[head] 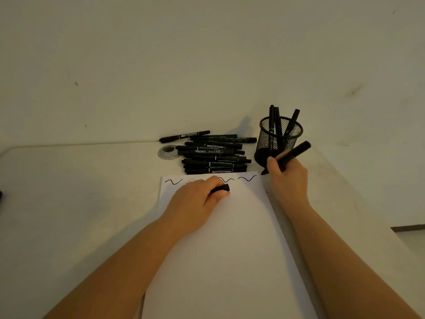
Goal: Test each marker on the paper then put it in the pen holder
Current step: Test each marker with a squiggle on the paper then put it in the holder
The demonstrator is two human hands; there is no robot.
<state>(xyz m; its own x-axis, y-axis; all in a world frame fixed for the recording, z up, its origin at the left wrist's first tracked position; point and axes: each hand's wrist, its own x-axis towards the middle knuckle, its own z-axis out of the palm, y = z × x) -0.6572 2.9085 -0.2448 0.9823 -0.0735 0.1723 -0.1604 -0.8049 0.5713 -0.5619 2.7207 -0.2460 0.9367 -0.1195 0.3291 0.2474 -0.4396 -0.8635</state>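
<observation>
Black marker [290, 156] clamped in right hand [288, 178], tip down-left, butt up-right; cap [221, 188] pinched in left hand [197, 201], centre frame, just left of tip.

So the table [80, 180] is a plain off-white top pushed up against a wall, a bit scuffed. Sitting on it: a big white sheet of paper [230, 249] with a few black squiggles along its far edge, a messy pile of black markers [213, 155] just behind that edge, a small round cable grommet [167, 152] touching the pile's left side, and a black mesh pen holder [279, 141] on the right.
</observation>
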